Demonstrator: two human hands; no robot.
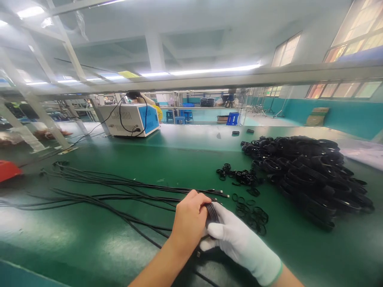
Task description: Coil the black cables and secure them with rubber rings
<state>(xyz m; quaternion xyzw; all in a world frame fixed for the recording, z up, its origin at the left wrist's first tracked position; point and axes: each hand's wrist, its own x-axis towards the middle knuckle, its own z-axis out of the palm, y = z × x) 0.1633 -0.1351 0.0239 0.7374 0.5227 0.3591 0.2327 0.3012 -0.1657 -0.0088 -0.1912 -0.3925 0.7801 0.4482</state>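
Gripping a coiled black cable (212, 212), left hand (189, 223) and gloved right hand (236, 239).

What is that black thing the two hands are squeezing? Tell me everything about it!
It is a coiled cable, black and smooth like rubber or plastic, wound into tight loops. Only a bit shows, because the bare left hand wraps over it and the white-gloved right hand grips it from the other side. It sits just above the green table, with loose black cables stretching away to the left.

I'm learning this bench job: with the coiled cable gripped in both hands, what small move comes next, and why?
Probably slip a band from the loose black rings over the cable coil: left hand and gloved right hand pinch it closed, and the pile of coiled cables lies beyond.
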